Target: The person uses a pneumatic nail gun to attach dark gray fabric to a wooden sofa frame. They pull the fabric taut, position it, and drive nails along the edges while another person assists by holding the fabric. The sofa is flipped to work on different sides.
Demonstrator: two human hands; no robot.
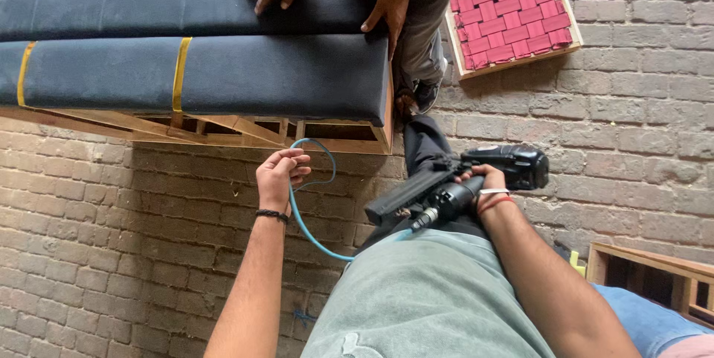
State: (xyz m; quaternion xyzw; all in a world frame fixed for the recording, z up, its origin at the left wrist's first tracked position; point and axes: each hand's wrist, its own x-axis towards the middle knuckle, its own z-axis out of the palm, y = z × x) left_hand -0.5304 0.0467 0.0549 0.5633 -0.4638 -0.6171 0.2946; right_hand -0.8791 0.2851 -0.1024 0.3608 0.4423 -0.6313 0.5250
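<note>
Brick floor (111,254), stapler (446,187) in right hand (483,179)

Single view, head-worn camera, looks steeply down at brick floor (111,254) past wearer's own forearms. Close range: left hand (279,176) and right hand (483,183) mid-frame, wearer's lap at bottom edge. Upholstered frame (223,75) and second person's hands lie farther off, at top edge

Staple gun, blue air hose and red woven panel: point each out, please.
staple gun (446,191), head view, on its black body beside the right hand.
blue air hose (299,217), head view, on the stretch below the left hand.
red woven panel (513,8), head view, on its webbing.
</note>
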